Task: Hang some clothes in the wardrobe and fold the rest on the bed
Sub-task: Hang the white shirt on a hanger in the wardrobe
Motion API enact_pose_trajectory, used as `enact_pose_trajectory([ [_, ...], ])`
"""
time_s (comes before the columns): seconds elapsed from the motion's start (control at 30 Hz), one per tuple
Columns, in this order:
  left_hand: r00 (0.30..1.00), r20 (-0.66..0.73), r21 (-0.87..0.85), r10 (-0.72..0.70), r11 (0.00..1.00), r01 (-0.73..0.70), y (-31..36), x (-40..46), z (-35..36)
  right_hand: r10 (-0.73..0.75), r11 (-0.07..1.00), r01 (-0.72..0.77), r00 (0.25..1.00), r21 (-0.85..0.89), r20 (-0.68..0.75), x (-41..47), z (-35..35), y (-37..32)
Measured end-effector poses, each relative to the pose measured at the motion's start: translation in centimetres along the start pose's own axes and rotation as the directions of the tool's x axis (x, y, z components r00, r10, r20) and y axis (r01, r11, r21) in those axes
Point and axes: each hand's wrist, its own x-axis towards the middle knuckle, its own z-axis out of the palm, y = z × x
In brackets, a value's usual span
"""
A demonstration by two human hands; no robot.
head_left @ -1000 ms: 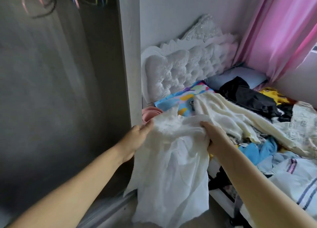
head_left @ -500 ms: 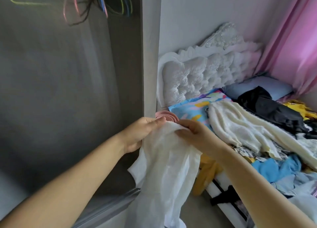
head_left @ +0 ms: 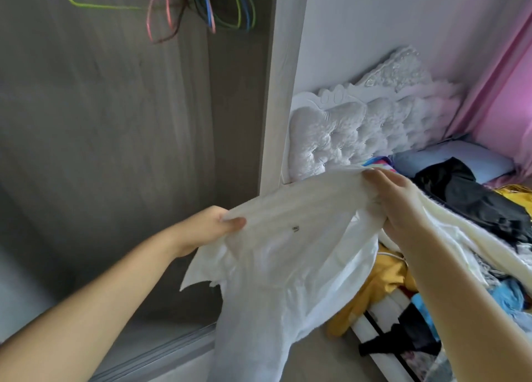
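I hold a thin white garment (head_left: 276, 266) stretched out in front of me, its lower part hanging down toward the floor. My left hand (head_left: 207, 229) pinches its left top edge and my right hand (head_left: 397, 206) grips its right top edge. The open wardrobe (head_left: 121, 128) is at the left, with several coloured hangers (head_left: 201, 4) on its rail at the top. The bed (head_left: 383, 321) at the right carries a heap of clothes (head_left: 475, 237), among them a cream knit, a black piece, a yellow piece and a blue one.
A white tufted headboard (head_left: 359, 134) stands against the wall behind the garment. Pink curtains (head_left: 506, 93) hang at the far right. A grey-blue pillow (head_left: 454, 160) lies at the bed's head. The wardrobe's side panel (head_left: 282, 88) separates wardrobe and bed.
My hands have moved apart and spread the white garment's top edge, which was bunched between them. The view has tilted up and left, showing more of the wardrobe and hangers.
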Motion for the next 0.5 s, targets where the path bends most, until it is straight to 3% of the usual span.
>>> enact_pose_trajectory([
  [0.13,0.982,-0.175,-0.045,0.071,0.996,-0.081,0.2,0.0,-1.1,0.028,1.0,-0.028,0.999,0.001,-0.029,-0.1,-0.2,1.0],
  [0.27,0.908,-0.372,0.177,0.191,0.975,-0.132,0.2,-0.1,-1.3,0.039,0.999,-0.035,0.994,0.039,-0.102,0.4,-0.8,1.3],
  [0.43,0.943,-0.155,0.385,0.294,0.897,-0.217,0.6,-2.0,-0.7,0.028,1.0,-0.026,0.988,0.013,-0.149,1.4,-0.5,1.5],
  [0.5,0.948,-0.06,0.53,0.312,0.815,-0.235,0.9,-3.0,-0.7,0.042,0.999,-0.04,0.984,0.013,-0.172,2.0,0.0,1.5],
])
